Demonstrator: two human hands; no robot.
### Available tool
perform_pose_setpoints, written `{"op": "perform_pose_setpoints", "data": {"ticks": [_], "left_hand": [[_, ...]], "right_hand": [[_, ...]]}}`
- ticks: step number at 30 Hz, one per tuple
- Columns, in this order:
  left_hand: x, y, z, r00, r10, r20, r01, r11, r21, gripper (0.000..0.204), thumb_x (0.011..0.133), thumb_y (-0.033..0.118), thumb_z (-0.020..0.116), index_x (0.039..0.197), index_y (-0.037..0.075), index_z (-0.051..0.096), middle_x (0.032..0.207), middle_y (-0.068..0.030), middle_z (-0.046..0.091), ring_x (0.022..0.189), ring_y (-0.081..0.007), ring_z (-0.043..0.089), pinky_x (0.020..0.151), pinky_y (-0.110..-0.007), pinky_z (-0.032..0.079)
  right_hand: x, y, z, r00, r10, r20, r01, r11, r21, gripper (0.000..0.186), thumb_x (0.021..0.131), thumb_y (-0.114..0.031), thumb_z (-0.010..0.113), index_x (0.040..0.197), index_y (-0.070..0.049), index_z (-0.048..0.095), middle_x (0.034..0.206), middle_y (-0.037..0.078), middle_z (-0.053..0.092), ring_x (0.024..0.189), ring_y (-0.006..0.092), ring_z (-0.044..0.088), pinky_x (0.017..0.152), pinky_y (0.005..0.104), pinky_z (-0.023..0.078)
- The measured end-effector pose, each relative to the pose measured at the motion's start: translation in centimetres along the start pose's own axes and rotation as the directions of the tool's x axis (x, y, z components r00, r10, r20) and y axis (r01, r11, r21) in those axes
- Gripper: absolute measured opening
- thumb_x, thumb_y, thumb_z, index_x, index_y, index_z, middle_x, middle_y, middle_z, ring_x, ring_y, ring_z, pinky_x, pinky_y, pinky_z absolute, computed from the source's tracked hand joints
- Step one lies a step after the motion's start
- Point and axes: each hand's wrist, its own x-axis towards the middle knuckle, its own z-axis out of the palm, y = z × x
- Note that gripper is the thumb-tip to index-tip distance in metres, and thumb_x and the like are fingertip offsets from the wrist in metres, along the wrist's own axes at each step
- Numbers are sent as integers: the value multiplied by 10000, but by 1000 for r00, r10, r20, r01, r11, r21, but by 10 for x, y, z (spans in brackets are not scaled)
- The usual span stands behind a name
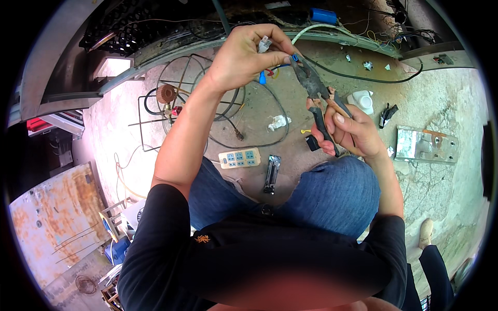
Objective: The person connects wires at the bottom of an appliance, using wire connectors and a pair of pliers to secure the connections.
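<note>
My left hand [249, 57] is raised in front of me, thumb and fingers pinched on a small blue wire connector [294, 58]. A clear plastic plug [264, 43] pokes out between its fingers. Below hang a second blue connector [262, 78] and a bit of red. My right hand [353, 128] is wrapped round the handles of worn dark pliers [310, 82]. The handles stand apart, and the jaw end reaches up to the blue connector at my left fingertips. Whether the jaws grip it, I cannot tell.
Between my knees lie a power strip [238, 158] and a black packet [271, 174]. A brown-topped valve [166, 94] and looped cables are at left. Rightward lie a white bottle [360, 102] and a metal plate [426, 145]. Another person's foot [426, 233] shows at lower right.
</note>
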Motion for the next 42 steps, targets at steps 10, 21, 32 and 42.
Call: {"op": "perform_pose_setpoints", "data": {"ticks": [10,21,32,42], "left_hand": [[2,0,-1,1000,12,11,-12,1000,12,128,878,27,774,991,-19,734,947,-60,760,907,-105,694,826,-271,555],[4,-1,-1,999,33,31,-33,999,21,112,885,18,766,987,-17,734,947,-56,757,912,-108,693,834,-272,555],[8,-3,1,997,72,-30,-71,997,23,113,918,18,734,1019,-11,691,1029,-102,766,985,-146,705,879,-293,557],[10,-2,10,997,73,5,-73,997,31,123,919,35,743,1024,-5,693,1034,-95,766,960,-117,696,844,-261,548]], "right_hand": [[0,4,3,999,-29,-44,29,1000,-6,392,1033,-365,621,932,-9,490,873,224,595,673,212,549,588,309,464],[0,-1,-1,999,39,-18,-39,999,5,437,1021,-417,642,977,2,526,948,201,620,721,215,589,647,316,502],[-97,24,-71,814,-158,-559,-277,739,-614,317,1004,-280,649,1105,20,669,975,43,657,893,156,621,795,337,506],[-229,134,-114,229,-432,-872,-956,67,-284,426,975,-299,676,1258,18,656,1211,268,647,1152,447,622,986,513,492]]}}
